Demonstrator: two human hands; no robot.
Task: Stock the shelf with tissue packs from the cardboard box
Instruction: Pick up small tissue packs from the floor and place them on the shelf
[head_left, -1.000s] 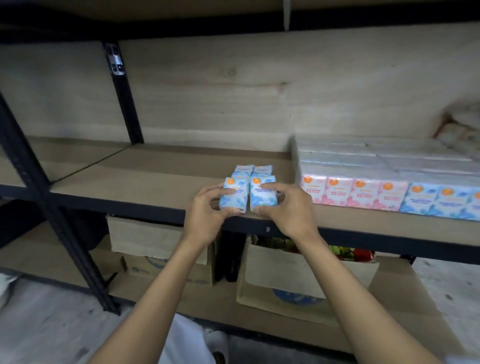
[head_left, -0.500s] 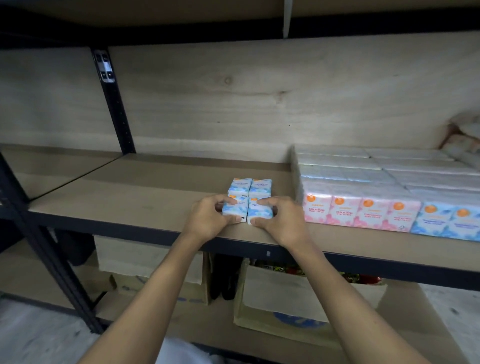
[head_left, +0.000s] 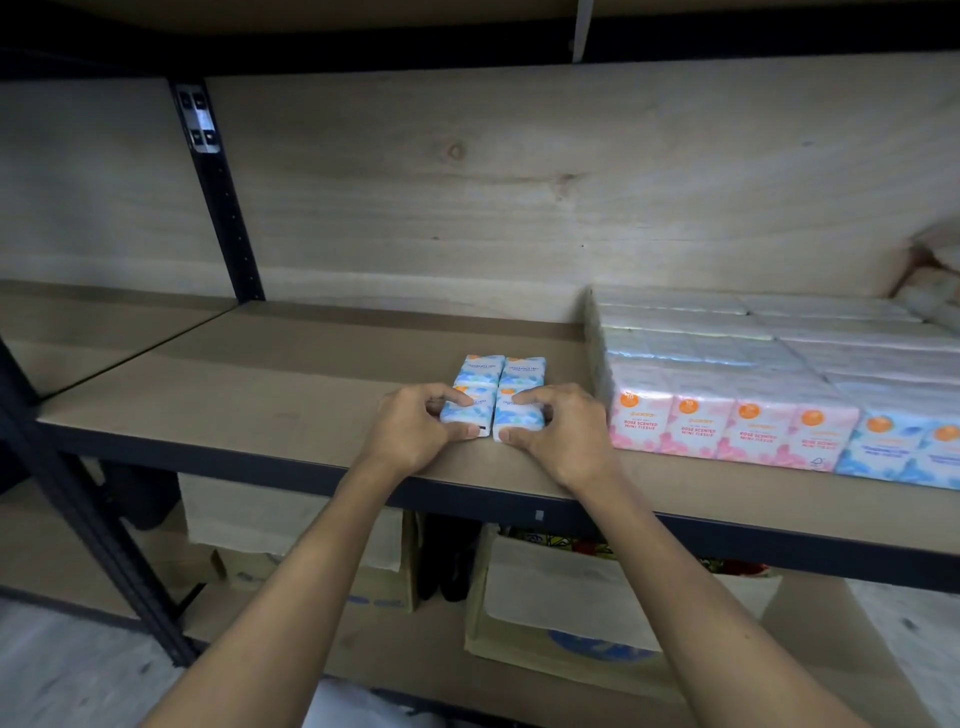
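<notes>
Two blue-and-white tissue packs lie flat side by side near the front of the wooden shelf (head_left: 260, 395). My left hand (head_left: 415, 431) pinches the left blue tissue pack (head_left: 470, 410) between thumb and fingers. Beside it, my right hand (head_left: 558, 431) grips the right blue tissue pack (head_left: 514, 415) the same way. Two more blue packs (head_left: 501, 370) lie just behind them. A block of stocked pink packs (head_left: 701, 428) and blue packs (head_left: 904, 449) fills the shelf to the right. An open cardboard box (head_left: 566, 597) sits on the lower shelf under my right arm.
A black metal upright (head_left: 221, 197) stands at the back left, and the shelf's dark front rail (head_left: 260, 467) runs under my wrists. Another cardboard box (head_left: 260, 525) sits on the lower shelf at the left. A plywood back wall (head_left: 519, 182) closes the shelf.
Both hands have lowered the two front packs from upright and raised to lying flat on the shelf, in front of the two packs behind. The view has moved closer.
</notes>
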